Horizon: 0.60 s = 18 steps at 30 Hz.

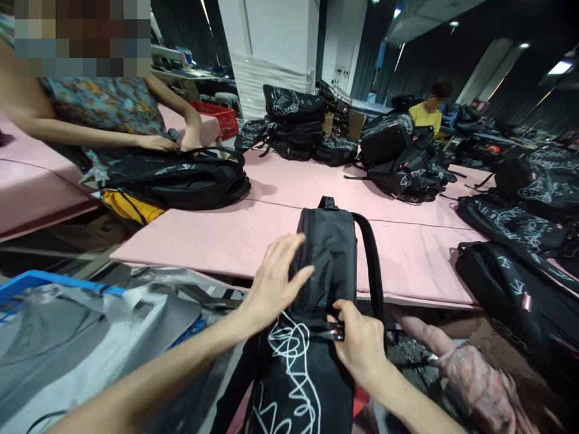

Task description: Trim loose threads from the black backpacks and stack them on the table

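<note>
A black backpack (332,259) with a white scribble print stands in front of me, its upper part against the pink table's edge. My left hand (278,277) is at the bag's left side, thumb and fingers apart; whether it touches the fabric I cannot tell. Lower on the right, my right hand (362,337) has its fingers curled round a short glossy black strap (323,330) that crosses the bag. A wide shoulder strap (371,259) arches along the bag's right side. The bag's lower end is cut off by the frame.
Across the pink table (217,235), a co-worker handles another black bag (181,181) at the left. Stacked backpacks (294,126) stand at the back, and more black bags (511,289) lie at right. A blue crate (49,277) with grey material is at lower left.
</note>
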Available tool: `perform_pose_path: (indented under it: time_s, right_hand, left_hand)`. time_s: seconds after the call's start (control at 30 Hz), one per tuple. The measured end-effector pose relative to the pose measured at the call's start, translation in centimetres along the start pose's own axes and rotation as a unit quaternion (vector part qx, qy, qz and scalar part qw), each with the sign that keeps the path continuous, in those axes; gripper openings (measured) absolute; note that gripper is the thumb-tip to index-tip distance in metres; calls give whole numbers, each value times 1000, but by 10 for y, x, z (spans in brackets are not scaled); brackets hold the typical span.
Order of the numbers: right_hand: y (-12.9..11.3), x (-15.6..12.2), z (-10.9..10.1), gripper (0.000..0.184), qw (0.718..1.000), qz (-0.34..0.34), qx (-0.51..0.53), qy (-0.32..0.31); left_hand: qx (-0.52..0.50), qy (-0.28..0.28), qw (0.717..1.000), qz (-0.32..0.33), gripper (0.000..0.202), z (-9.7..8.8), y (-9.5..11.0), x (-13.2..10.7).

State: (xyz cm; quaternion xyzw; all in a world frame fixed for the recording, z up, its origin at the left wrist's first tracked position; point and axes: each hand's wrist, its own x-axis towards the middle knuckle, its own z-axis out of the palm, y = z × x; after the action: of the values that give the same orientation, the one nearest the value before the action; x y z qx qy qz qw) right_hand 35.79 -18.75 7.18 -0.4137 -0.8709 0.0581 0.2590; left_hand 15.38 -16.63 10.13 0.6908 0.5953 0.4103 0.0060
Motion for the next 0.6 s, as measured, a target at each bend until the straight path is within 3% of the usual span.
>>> perform_pose_path:
  time_s: [0.07, 0.13, 0.2, 0.23, 0.4, 0.5, 0.6]
  right_hand:
    - [-5, 8, 3, 15, 997, 17, -66, -36]
    - [-6, 11, 5, 14, 994, 23, -97, -49]
    - [-4, 9, 4, 14, 997, 21, -64, -21]
    - [-2, 6, 2, 13, 1000, 17, -21, -2]
    - [0, -20, -21, 17, 972, -1, 215, 92]
    - [-4, -26, -39, 11, 952, -81, 234, 183]
    - [-2, -13, -56, 8, 930, -154, 229, 244]
  left_hand:
    - [24, -71, 990, -120, 58, 5, -6, 37]
    - [44, -191, 961, -196, 60, 9, -9, 64]
    - [95, -271, 932, -219, 60, 10, -7, 77]
    - [129, -280, 928, -209, 60, 10, -5, 78]
    - [203, -185, 958, -86, 48, -11, 26, 54]
    - [180, -51, 982, 23, 48, -40, 58, 48]
    - [151, 112, 968, 166, 46, -69, 90, 54]
